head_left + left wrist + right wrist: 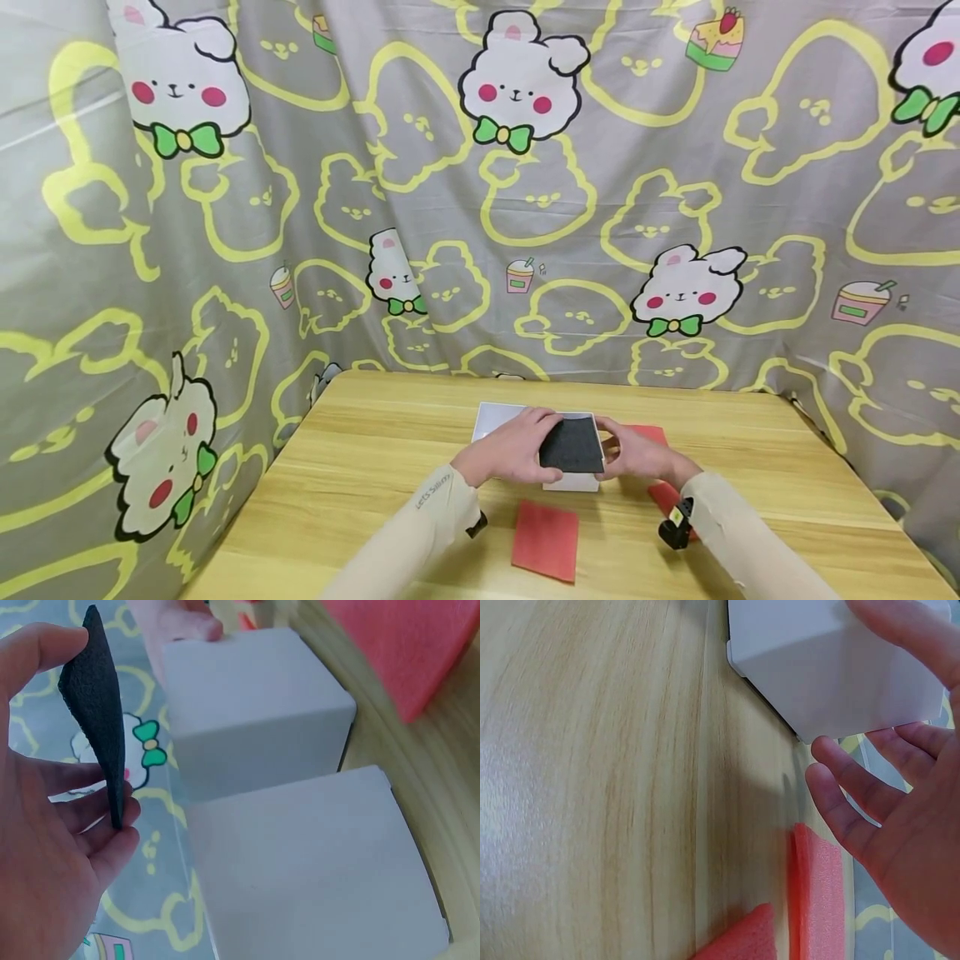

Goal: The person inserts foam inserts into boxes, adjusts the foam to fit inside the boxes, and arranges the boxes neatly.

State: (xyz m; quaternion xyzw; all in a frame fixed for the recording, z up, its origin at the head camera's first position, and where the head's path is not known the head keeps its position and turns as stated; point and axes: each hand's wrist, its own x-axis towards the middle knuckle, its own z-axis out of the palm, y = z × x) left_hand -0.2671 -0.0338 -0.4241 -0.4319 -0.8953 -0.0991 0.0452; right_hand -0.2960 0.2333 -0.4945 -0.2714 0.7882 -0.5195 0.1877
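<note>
My left hand [510,450] pinches a thin black foam sheet [101,712] by its edges, thumb on one edge and fingertips on the opposite one. In the head view the sheet overlaps the top of a white box [570,482]. My right hand [637,454] holds that box at its right side; in the right wrist view the thumb lies over the box [817,675] and some fingertips pass behind it. A second white box [315,870] stands beside the first, partly hidden by my left hand in the head view.
A red foam sheet [546,540] lies flat on the wooden table [390,467] in front of the boxes. More red foam pieces [817,900] lie to the right, partly under my right forearm. A patterned curtain [450,208] hangs behind and at the left of the table.
</note>
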